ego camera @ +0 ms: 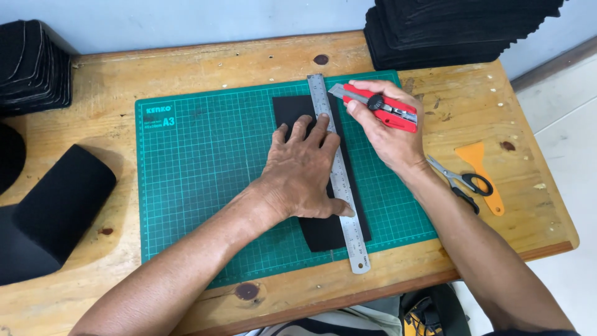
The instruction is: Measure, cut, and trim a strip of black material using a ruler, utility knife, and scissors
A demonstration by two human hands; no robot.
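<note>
Left hand [305, 171] is pressing ruler [337, 168] flat onto black strip [318, 233]; right hand [388, 127] is clenching cutter [379, 107] at the mat's [193, 174] far edge; the cut seems about to start, needing a steady pull along the ruler

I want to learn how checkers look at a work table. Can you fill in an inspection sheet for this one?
Surface: wooden table with green cutting mat.
Job's things: black strip under steel ruler; red utility knife near the ruler's top.
Clutter: scissors, orange scraper, black roll, black stacks.
Grips: left hand flat, pressing the ruler; right hand closed round the knife.
Cables: nothing seen.
Surroundings: pale wall, light floor.
</note>
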